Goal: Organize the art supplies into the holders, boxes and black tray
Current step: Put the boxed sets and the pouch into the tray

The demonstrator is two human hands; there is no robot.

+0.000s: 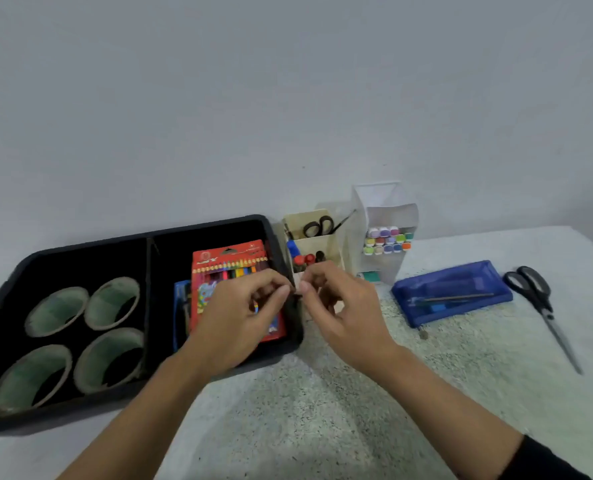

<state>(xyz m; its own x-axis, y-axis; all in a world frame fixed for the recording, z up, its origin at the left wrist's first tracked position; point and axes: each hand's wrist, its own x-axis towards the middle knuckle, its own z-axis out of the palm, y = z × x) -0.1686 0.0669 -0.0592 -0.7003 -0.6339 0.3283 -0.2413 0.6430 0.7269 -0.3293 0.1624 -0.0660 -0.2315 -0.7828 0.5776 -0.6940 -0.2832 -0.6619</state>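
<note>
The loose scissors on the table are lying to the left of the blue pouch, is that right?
Not quite. The head view shows the loose scissors lying on the table to the right of the blue pouch, not the left.

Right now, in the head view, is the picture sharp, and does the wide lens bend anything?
Head view: soft, so print on the red pencil box is unreadable; the lens seems to bow the rim of the black tray; light is even, without glare; whether the left hand and right hand hold anything between fingertips is too blurred to tell.
</note>
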